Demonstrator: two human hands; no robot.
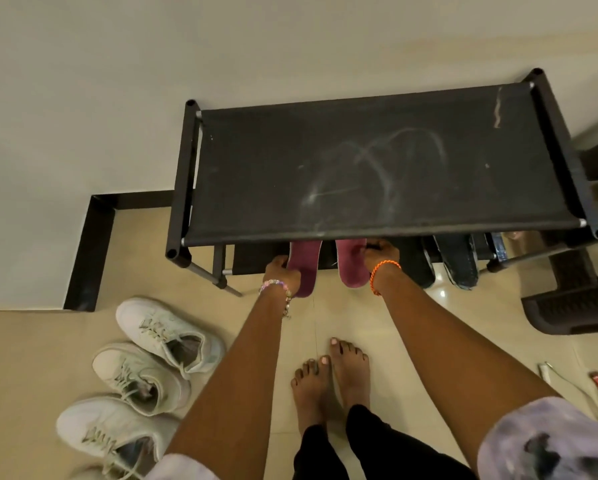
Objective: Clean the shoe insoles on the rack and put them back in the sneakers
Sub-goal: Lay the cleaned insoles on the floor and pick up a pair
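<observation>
The rack's top shelf (377,168) hides both insoles' (302,261) toes (perhaps each grip's fingertips too).

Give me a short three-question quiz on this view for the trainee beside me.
1. True or false: each hand grips one maroon insole at the front of the shoe rack.
2. Which wrist wears the orange cord bracelet? A) left B) right C) neither
3. Fill in: the white sneakers stand on the floor to the person's ____.

Key
1. True: the left hand holds the left insole and the right hand holds the right insole, both partly under the top shelf.
2. B; the left wrist has a beaded bracelet.
3. Left.
</observation>
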